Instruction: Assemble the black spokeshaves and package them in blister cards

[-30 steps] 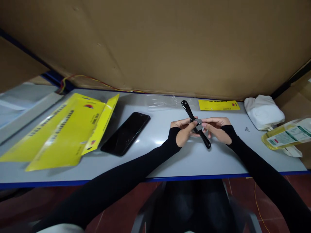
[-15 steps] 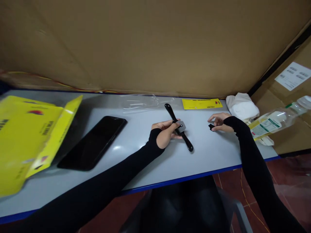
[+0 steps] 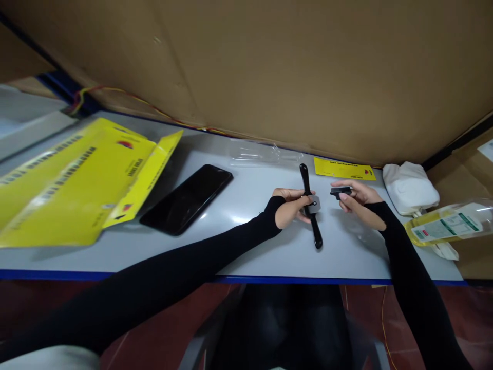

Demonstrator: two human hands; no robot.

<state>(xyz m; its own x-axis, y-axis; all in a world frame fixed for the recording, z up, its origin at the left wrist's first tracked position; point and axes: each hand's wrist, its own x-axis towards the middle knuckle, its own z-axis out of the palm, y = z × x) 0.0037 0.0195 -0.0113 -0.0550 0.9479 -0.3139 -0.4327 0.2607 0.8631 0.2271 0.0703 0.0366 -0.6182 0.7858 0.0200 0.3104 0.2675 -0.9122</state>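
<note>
Tool: slim glossy black tool (image 3: 316, 234), two handles, grey plate (image 3: 314, 205) at its middle; right of frame centre, over the surface (image 3: 246, 241).
Left hand (image 3: 290, 206): grip pinching the tool's middle.
Right hand (image 3: 356, 199): grip pinching a small black piece (image 3: 340, 191) just beside it.

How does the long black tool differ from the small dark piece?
The tool is long and thin, with a handle at each end; the piece is short and blocky. The left hand grips the tool at its middle; the right hand pinches the piece. Both are dark and held.
</note>
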